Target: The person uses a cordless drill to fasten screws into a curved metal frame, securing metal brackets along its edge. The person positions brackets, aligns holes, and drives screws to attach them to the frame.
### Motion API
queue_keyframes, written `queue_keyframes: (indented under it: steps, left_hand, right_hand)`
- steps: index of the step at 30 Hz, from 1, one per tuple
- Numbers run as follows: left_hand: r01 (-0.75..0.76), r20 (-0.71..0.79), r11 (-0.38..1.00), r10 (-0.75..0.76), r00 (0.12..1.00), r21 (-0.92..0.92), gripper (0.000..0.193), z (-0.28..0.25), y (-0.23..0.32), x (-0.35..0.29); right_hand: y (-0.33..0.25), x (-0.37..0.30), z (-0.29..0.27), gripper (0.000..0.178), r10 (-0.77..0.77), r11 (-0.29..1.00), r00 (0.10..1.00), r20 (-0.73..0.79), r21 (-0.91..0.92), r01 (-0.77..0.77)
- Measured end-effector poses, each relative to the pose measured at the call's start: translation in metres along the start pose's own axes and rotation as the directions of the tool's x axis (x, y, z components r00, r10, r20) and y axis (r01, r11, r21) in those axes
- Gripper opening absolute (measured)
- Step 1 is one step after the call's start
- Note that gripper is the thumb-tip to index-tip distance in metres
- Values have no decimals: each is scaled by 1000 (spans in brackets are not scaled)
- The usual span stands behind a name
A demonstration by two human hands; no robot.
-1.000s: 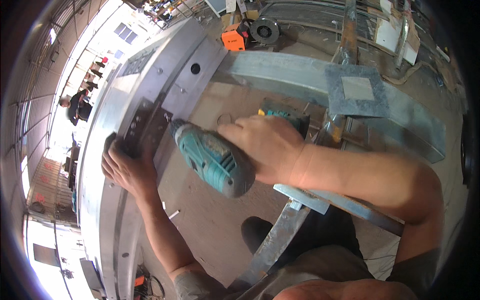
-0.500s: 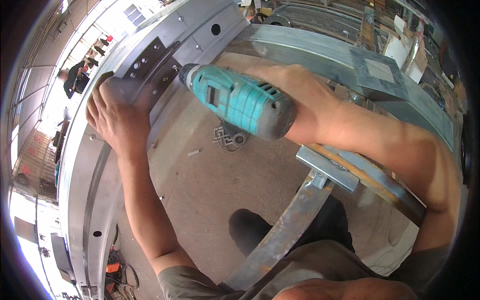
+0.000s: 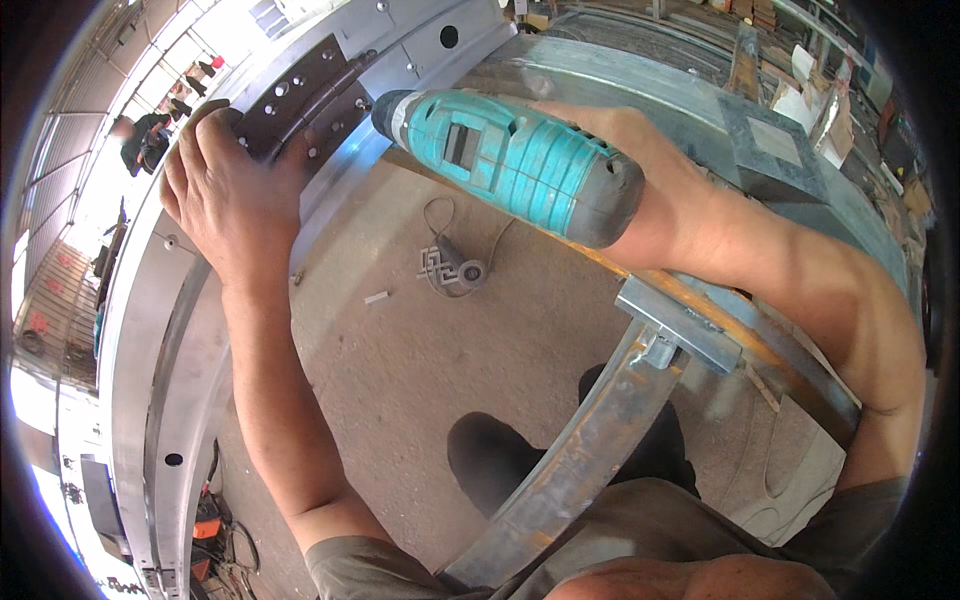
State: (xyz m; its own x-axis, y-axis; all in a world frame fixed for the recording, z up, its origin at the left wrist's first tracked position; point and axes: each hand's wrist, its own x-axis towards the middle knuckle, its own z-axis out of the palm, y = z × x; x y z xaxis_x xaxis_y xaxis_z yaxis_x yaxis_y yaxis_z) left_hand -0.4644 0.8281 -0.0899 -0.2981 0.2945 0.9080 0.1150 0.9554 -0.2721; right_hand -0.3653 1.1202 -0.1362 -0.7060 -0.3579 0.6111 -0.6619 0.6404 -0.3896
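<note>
Concrete floor [image 3: 420, 400], dusty grey: one angle grinder [image 3: 455, 270] with its looped cord, one small pale scrap [image 3: 377, 297] just beside it, orange tools [image 3: 205, 520] near the steel frame's foot.

A teal drill [image 3: 510, 160] with a grey rear meets a dark brown hinge [image 3: 305, 100] on a silvery-grey frame [image 3: 150, 330].

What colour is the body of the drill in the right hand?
Teal, with a dark grey rear end; the head view shows the drill in the right hand.
</note>
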Motion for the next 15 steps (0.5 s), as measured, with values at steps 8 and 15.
queue_keyframes:
  steps: [8,15]
  left_hand:
    - [21,30,1000,-22,999,22,71,2,0,0]
    - [35,52,999,-36,998,20,70,-2,1,1]
  right_hand:
    - [2,2,1,23,-59,990,998,27,-125,62]
    - [4,0,0,31,-48,996,999,-8,-76,47]
